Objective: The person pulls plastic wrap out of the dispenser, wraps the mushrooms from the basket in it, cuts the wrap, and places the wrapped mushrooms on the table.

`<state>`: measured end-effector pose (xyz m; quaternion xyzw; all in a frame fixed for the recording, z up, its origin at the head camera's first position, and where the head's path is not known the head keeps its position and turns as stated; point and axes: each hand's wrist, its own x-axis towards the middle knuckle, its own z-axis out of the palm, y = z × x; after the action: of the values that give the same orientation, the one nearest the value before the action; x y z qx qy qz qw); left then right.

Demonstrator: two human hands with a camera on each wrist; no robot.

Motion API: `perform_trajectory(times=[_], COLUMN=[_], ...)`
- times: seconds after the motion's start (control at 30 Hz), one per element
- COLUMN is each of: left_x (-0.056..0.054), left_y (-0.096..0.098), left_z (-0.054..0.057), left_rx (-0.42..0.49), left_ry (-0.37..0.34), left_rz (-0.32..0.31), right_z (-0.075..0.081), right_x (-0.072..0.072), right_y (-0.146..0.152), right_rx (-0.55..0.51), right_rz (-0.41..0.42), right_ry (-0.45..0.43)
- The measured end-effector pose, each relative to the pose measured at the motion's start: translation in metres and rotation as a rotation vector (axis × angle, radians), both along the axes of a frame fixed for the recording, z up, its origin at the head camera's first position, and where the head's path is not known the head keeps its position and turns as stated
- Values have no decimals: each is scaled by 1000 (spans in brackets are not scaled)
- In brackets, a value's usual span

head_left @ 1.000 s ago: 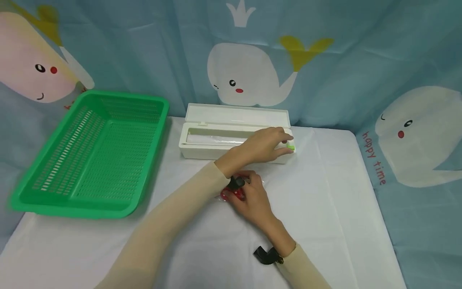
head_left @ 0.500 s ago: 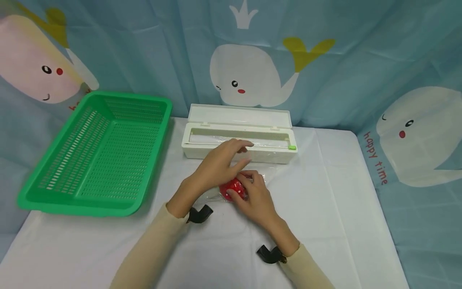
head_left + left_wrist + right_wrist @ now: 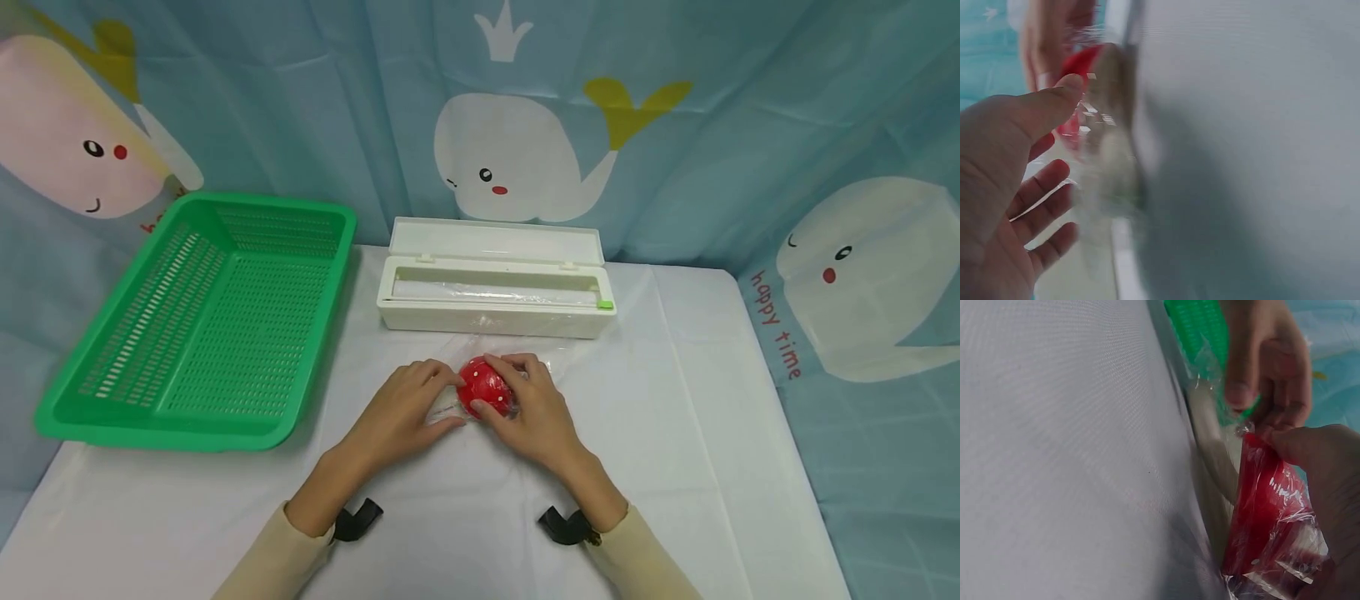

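A round red object with white dots point(image 3: 484, 385) lies on the white table below the dispenser, with clear cling film point(image 3: 1291, 515) wrapped around it. In the head view my right hand point(image 3: 534, 417) holds it from the right, thumb and fingers curved over its side. My left hand point(image 3: 401, 412) is at its left edge, thumb and fingers spread apart with a gap between them. In the left wrist view, the left thumb point(image 3: 1047, 106) overlaps the red surface, and loose film point(image 3: 1107, 150) hangs beside the fingers.
Behind the hands stands a white cling film dispenser point(image 3: 495, 319), lid raised, roll inside and a green slider point(image 3: 605, 305) at its right end. A green plastic basket point(image 3: 300, 367) sits at the left. Behind the table hangs a blue whale-print curtain point(image 3: 675, 192).
My left hand has come from the dispenser's right end down and left to the red object's left side. The right hand keeps its hold, and more of the red top shows.
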<state>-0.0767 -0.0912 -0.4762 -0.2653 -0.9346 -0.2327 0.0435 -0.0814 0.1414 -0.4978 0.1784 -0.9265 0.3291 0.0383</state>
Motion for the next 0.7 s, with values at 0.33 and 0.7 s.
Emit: perform_trajectory(times=[0.33, 0.7], left_x=[9, 15], left_y=[-12, -15], left_z=[-17, -20], left_rx=[17, 105], left_ry=[69, 45], left_rz=[-16, 11], right_z=[2, 9], right_x=[0, 0], right_y=[7, 13], right_rx=[56, 76], right_rz=[45, 103], right_ry=[-13, 25])
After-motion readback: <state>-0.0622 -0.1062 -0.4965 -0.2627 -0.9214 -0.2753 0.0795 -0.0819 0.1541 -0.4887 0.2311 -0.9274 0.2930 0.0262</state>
